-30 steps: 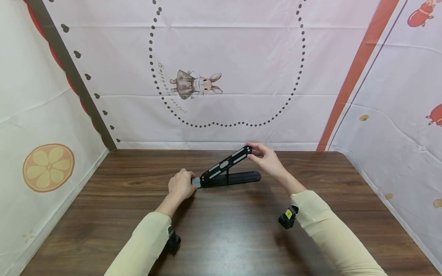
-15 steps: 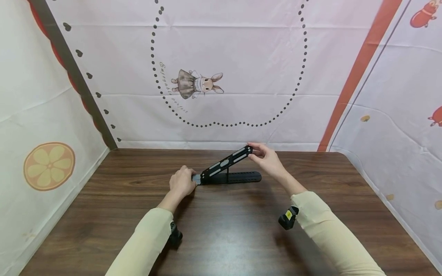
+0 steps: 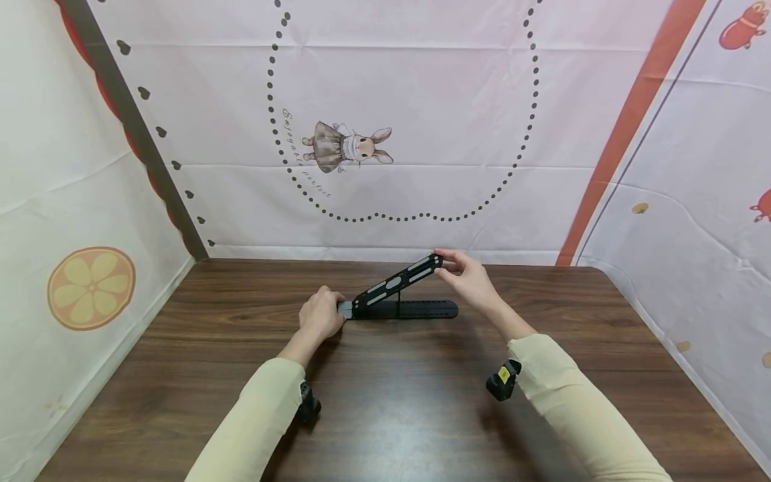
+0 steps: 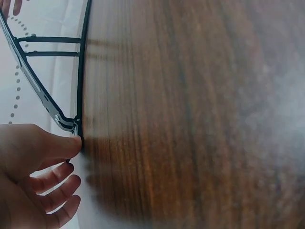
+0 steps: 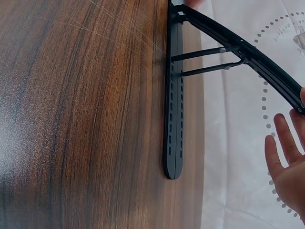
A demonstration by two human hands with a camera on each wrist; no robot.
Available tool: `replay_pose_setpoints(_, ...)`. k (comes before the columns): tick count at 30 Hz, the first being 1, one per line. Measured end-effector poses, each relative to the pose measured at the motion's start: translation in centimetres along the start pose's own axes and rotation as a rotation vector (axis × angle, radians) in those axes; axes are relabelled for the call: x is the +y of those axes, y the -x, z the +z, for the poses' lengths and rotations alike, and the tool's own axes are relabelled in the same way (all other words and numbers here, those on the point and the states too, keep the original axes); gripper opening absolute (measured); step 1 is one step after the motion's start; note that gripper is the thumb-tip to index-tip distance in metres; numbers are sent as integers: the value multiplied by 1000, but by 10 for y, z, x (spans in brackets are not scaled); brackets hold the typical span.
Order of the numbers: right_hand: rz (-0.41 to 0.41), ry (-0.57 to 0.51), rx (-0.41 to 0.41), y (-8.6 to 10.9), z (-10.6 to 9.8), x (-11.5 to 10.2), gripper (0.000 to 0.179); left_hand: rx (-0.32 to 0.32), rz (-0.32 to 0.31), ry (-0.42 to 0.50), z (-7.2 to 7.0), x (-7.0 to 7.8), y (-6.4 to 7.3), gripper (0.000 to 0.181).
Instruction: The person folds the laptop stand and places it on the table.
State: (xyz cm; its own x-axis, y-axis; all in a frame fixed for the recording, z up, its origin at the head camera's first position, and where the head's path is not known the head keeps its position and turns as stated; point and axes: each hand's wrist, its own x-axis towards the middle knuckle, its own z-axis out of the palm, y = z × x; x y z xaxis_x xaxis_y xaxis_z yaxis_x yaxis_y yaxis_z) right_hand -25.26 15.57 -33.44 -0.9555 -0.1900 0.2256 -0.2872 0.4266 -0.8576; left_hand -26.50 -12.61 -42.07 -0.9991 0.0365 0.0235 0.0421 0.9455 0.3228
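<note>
A black folding stand with grey inlays is propped up on the table. Its flat base has rows of slots, and two thin struts hold the upper arm at a slant. At the hinge end, my left hand pinches the grey end piece between thumb and fingers, low to the tabletop. My right hand pinches the raised tip of the upper arm, its thumb below. In the right wrist view that hand is partly cut off at the edge, with some fingers extended.
The brown wooden table lies under everything. A white printed cloth hangs behind it and at both sides, close behind the stand.
Both hands keep their grip. My left hand has shifted the hinge end slightly away from me, so the base lies straighter across the table; the raised tip stays nearly still.
</note>
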Motion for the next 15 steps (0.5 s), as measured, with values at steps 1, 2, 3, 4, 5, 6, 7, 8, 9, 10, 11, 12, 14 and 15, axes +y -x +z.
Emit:
replay_pose_setpoints(1, 2, -4, 2, -1, 0, 1, 40, -2, -5, 7, 1, 0, 0, 37)
replay_pose_setpoints(2, 0, -5, 4, -2, 0, 4, 41, -4, -9, 13, 1, 0, 0, 37)
replay_pose_setpoints(3, 0, -3, 6, -4, 0, 8, 41, -4, -12, 18, 2, 0, 0, 37)
replay_pose_setpoints(4, 1, 0, 9, -6, 1, 12, 42, -2, -14, 19, 2, 0, 0, 38)
replay_pose_setpoints(5, 3, 3, 12, -8, 1, 16, 42, 0, -15, 20, 3, 0, 0, 38)
replay_pose_setpoints(6, 2, 13, 15, -9, 1, 20, 42, 3, -15, 18, 3, 0, 0, 38)
replay_pose_setpoints(7, 2, 20, 19, -11, 2, 23, 43, 5, -12, 17, 3, 0, 0, 38)
replay_pose_setpoints(8, 2, 28, 24, -12, 2, 26, 42, 10, -9, 14, 3, 1, 1, 38)
replay_pose_setpoints(9, 3, 32, 27, -13, 2, 28, 42, 13, -5, 14, 3, 1, 1, 39)
replay_pose_setpoints(10, -1, 31, 30, -13, 3, 29, 41, 19, 0, 10, 3, 1, 2, 39)
replay_pose_setpoints(11, -6, 28, 31, -14, 3, 30, 41, 25, 7, 8, 4, 1, 2, 40)
replay_pose_setpoints(12, -12, 28, 32, -14, 3, 31, 41, 31, 15, 7, 4, 0, 3, 40)
replay_pose_setpoints(14, -13, 24, 33, -14, 3, 31, 41, 48, 34, 11, 4, 0, 5, 42)
replay_pose_setpoints(15, -13, 26, 33, -14, 3, 31, 41, 59, 45, 13, 4, 1, 6, 44)
